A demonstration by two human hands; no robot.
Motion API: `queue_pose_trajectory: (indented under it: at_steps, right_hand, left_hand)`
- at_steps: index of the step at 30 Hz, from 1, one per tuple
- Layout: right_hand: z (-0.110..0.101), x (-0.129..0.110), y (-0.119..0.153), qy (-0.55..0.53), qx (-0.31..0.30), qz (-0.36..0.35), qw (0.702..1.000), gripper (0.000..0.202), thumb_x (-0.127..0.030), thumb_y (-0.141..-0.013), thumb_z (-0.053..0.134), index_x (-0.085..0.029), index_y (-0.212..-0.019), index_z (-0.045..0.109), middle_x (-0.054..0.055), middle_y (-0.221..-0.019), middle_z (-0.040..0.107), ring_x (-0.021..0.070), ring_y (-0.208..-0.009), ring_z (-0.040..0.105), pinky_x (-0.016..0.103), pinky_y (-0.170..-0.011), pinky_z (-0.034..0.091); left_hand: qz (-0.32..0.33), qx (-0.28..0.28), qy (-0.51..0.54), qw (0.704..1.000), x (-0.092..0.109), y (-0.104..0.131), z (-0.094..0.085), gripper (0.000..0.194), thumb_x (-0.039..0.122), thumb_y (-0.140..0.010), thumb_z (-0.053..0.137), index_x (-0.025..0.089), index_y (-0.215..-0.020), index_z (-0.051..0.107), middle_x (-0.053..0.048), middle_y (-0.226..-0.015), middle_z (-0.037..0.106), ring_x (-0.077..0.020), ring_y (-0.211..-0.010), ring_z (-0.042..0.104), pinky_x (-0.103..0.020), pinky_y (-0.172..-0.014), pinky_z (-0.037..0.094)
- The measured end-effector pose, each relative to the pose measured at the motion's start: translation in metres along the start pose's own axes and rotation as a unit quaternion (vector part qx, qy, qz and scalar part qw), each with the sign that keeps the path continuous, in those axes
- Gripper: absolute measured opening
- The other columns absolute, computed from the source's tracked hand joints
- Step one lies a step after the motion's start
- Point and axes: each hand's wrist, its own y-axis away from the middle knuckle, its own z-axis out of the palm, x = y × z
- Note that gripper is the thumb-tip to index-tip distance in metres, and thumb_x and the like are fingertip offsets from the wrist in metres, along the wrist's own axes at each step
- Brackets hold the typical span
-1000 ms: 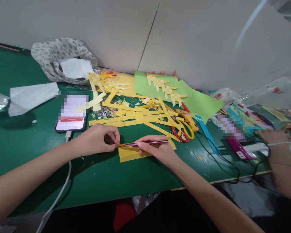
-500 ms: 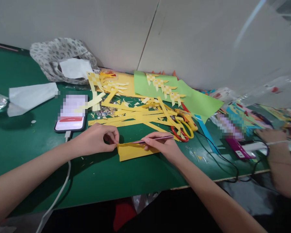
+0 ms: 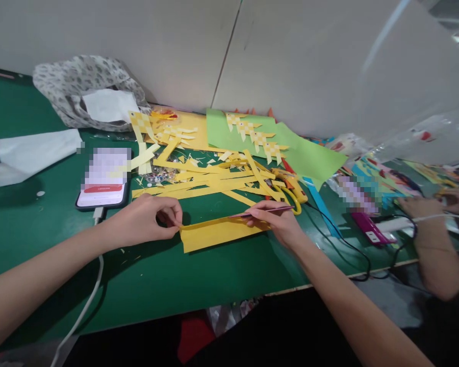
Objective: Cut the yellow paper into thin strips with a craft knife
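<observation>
My left hand [image 3: 147, 219] pinches the upper left corner of a yellow paper strip [image 3: 210, 235] between thumb and fingertips. The strip lies lengthwise near the table's front, its top edge running up to the right. In my right hand [image 3: 285, 224] is a slim purple pointed tool [image 3: 285, 208], held like a pen. Its tip points left along the strip's top edge, and its exact kind is unclear. My right hand covers the strip's far right end. Just behind are several cut yellow strips [image 3: 199, 187] and yellow-handled scissors [image 3: 296, 200], partly hidden.
A phone [image 3: 105, 191] on a white cable lies left. Woven paper fish [image 3: 258, 138] rest on green paper [image 3: 321, 158]. A patterned cloth bag [image 3: 87, 71] stands behind. Black cords [image 3: 340, 247] cross the right side, near another person's hand [image 3: 423, 210].
My right hand and the purple tool have slid right along the strip's top edge, uncovering more yellow paper. My left hand keeps its pinch on the corner. The camera view has shifted slightly.
</observation>
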Motion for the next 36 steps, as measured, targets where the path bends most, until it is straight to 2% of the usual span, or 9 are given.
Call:
queue_pose_trajectory:
  at_steps: [9,14,17,20,23,28,31,36]
  right_hand:
    - [-0.013,-0.002,0.000,-0.006,0.034,-0.012,0.999,0.014,-0.032,-0.061,0.080,-0.020,-0.066,0.075,0.003,-0.063,0.073,0.0177,-0.055,0.067,0.031,-0.062,0.057]
    - [-0.009,-0.003,0.001,-0.018,0.039,-0.009,0.999,0.013,-0.031,-0.061,0.079,-0.019,-0.065,0.075,0.003,-0.062,0.073,0.0182,-0.055,0.067,0.031,-0.060,0.056]
    - [-0.001,-0.003,0.001,-0.033,0.029,-0.003,0.999,0.012,-0.031,-0.063,0.077,-0.019,-0.066,0.075,0.003,-0.064,0.074,0.0178,-0.057,0.068,0.030,-0.062,0.055]
    - [0.012,-0.004,0.002,-0.041,0.002,-0.002,0.999,0.013,-0.032,-0.064,0.078,-0.020,-0.068,0.075,0.004,-0.066,0.074,0.0179,-0.059,0.068,0.030,-0.062,0.056]
    - [0.026,-0.007,0.003,-0.050,-0.026,-0.004,0.998,0.013,-0.033,-0.066,0.077,-0.020,-0.069,0.075,0.003,-0.068,0.074,0.0168,-0.059,0.068,0.030,-0.063,0.056]
    - [0.055,-0.014,0.007,-0.064,-0.046,0.008,0.997,0.013,-0.032,-0.066,0.077,-0.020,-0.070,0.075,0.003,-0.068,0.074,0.0158,-0.061,0.068,0.029,-0.067,0.055]
    - [0.067,-0.017,0.008,-0.078,-0.047,0.024,0.996,0.012,-0.031,-0.065,0.077,-0.020,-0.069,0.075,0.003,-0.068,0.074,0.0157,-0.062,0.068,0.029,-0.068,0.055]
    - [0.068,-0.014,0.005,-0.088,-0.037,0.030,0.995,0.013,-0.031,-0.064,0.078,-0.019,-0.068,0.075,0.003,-0.068,0.074,0.0154,-0.061,0.068,0.029,-0.066,0.056]
  left_hand:
    - [0.008,-0.008,-0.012,1.000,-0.007,-0.002,0.001,0.005,0.025,-0.075,0.062,0.021,-0.078,0.059,0.003,-0.076,0.071,-0.0111,-0.067,0.067,-0.018,-0.061,0.052]
    - [0.017,0.004,-0.018,1.000,0.001,0.002,0.001,0.012,0.023,-0.073,0.061,0.021,-0.084,0.058,0.003,-0.076,0.070,-0.0119,-0.069,0.066,-0.021,-0.066,0.053]
    - [0.024,0.020,-0.058,0.998,0.008,0.004,0.000,0.016,0.029,-0.076,0.059,0.020,-0.088,0.058,0.002,-0.075,0.066,-0.0120,-0.066,0.061,-0.023,-0.061,0.049]
    - [0.013,0.028,-0.115,0.993,0.011,0.005,-0.001,0.026,0.042,-0.076,0.062,0.019,-0.089,0.059,0.001,-0.071,0.062,-0.0124,-0.061,0.056,-0.023,-0.054,0.044]
    - [0.016,0.035,-0.152,0.988,0.013,0.005,-0.001,0.034,0.051,-0.075,0.063,0.019,-0.088,0.062,0.000,-0.072,0.061,-0.0135,-0.063,0.056,-0.025,-0.056,0.043]
    - [0.052,0.030,-0.181,0.982,0.010,0.003,0.000,0.030,0.049,-0.079,0.059,0.021,-0.086,0.068,-0.001,-0.076,0.065,-0.0149,-0.070,0.058,-0.025,-0.061,0.043]
    - [0.047,0.012,-0.179,0.983,0.005,0.002,0.002,0.027,0.045,-0.082,0.056,0.022,-0.088,0.069,0.000,-0.077,0.067,-0.0143,-0.070,0.059,-0.024,-0.061,0.043]
    - [0.038,0.013,-0.176,0.983,-0.002,-0.001,0.004,0.025,0.039,-0.086,0.051,0.021,-0.083,0.068,0.000,-0.075,0.068,-0.0133,-0.066,0.058,-0.024,-0.058,0.041]
